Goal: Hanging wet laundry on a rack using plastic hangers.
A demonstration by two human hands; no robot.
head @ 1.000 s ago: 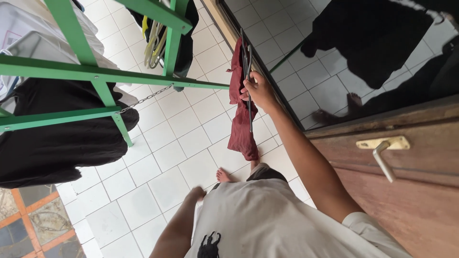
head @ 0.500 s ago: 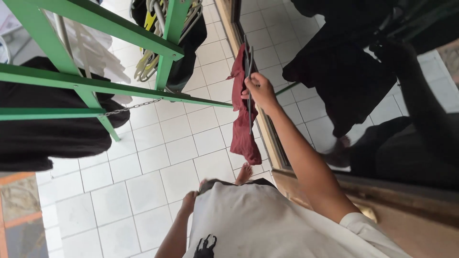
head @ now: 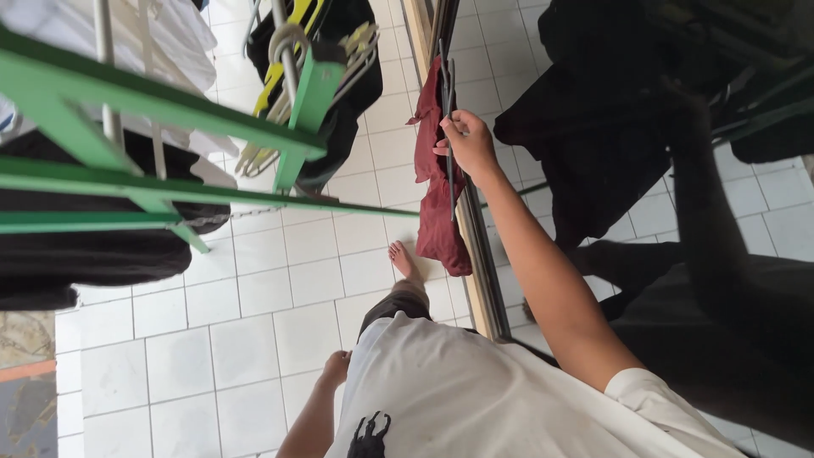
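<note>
now right hand (head: 469, 142) pinches thin hangers (head: 447, 93), limp maroon cloth (head: 437, 195).

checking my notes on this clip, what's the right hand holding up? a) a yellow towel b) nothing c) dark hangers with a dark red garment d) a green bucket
c: the right hand is closed around dark hangers, with a dark red garment hanging from them beside the glass door, while the left hand hangs empty by the white shirt.
</note>
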